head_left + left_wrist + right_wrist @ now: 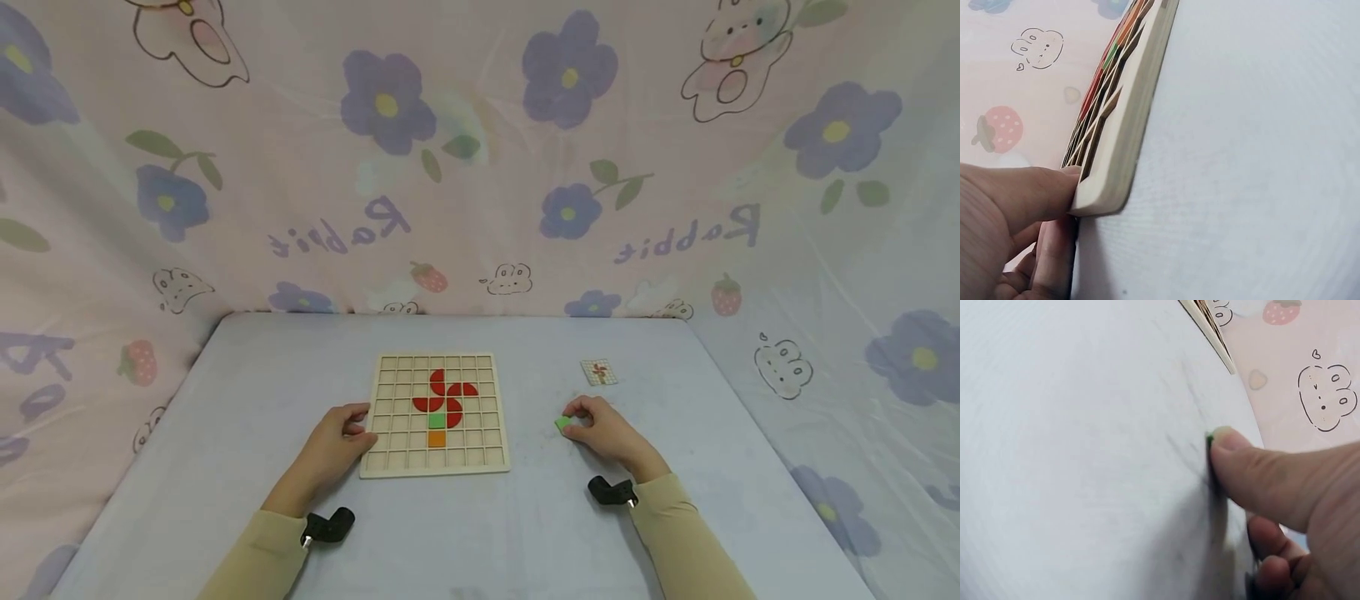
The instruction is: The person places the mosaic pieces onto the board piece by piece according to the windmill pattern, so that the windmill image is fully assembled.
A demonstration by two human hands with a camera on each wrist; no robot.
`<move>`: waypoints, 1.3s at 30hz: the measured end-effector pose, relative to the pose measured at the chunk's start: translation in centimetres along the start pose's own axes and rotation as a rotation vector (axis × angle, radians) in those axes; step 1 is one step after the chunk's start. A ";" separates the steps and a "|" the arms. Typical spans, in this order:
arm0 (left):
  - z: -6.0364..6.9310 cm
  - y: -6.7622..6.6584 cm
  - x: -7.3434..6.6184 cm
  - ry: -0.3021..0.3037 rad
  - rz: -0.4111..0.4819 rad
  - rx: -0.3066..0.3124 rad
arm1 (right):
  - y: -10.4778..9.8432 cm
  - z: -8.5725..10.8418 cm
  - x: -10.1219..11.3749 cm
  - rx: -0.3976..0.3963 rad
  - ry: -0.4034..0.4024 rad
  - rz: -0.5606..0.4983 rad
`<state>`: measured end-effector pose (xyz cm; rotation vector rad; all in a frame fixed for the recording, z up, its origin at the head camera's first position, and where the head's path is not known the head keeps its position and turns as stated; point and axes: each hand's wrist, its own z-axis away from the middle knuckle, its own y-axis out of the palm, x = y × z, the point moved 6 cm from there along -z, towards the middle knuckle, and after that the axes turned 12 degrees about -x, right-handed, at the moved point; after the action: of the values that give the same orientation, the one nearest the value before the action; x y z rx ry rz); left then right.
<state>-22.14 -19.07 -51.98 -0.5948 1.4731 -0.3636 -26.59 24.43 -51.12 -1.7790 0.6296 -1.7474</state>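
A wooden grid board (480, 458) lies on the table, with red quarter-round tiles (454, 412) set in a pinwheel. Below them sit a green square tile (437, 421) and an orange square tile (437, 439). At the board's left edge, my left hand (333, 442) grips the rim; the left wrist view has the thumb (1041, 194) on the rim near a corner. Right of the board, my right hand (611, 435) pinches another green tile (562, 423) just over the tabletop. Thumb and fingers hide most of that tile in the right wrist view.
Beyond the right hand lies a small pattern card (598, 372) printed with a grid and a pinwheel figure. The white-covered table (292, 358) ends at a patterned cloth (480, 167) hanging behind and along both sides. Each wrist carries a black camera (330, 525).
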 end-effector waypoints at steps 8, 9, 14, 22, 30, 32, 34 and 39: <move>-0.1 0.1 0.1 -0.007 0.002 -0.008 | 0.2 0.1 0.1 -0.029 -0.005 0.039; -0.1 0.1 0.1 -0.002 0.001 -0.006 | 0.3 0.1 0.1 -0.039 0.006 0.044; -0.1 -0.2 0.1 0.003 -0.002 -0.003 | 0.3 0.0 0.6 -0.072 0.043 0.050; 0.0 -0.2 0.0 -0.006 0.012 0.014 | 0.5 0.1 1.2 -0.079 0.060 0.028; 0.1 -0.1 0.0 -0.003 0.009 0.001 | 1.4 -0.2 2.0 -0.078 0.033 -0.001; 0.1 -0.1 0.0 -0.001 0.013 0.002 | 1.7 -0.3 2.4 -0.079 0.027 -0.014; 0.1 0.0 0.0 -0.004 0.016 0.005 | 2.0 -0.3 2.8 -0.079 0.028 -0.025; 0.0 -0.1 0.2 -0.014 0.017 0.002 | 2.9 -0.2 4.7 -0.066 0.001 -0.067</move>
<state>-22.10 -19.22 -52.12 -0.5818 1.4634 -0.3476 -26.44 19.07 -49.66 -1.8639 0.6413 -1.7913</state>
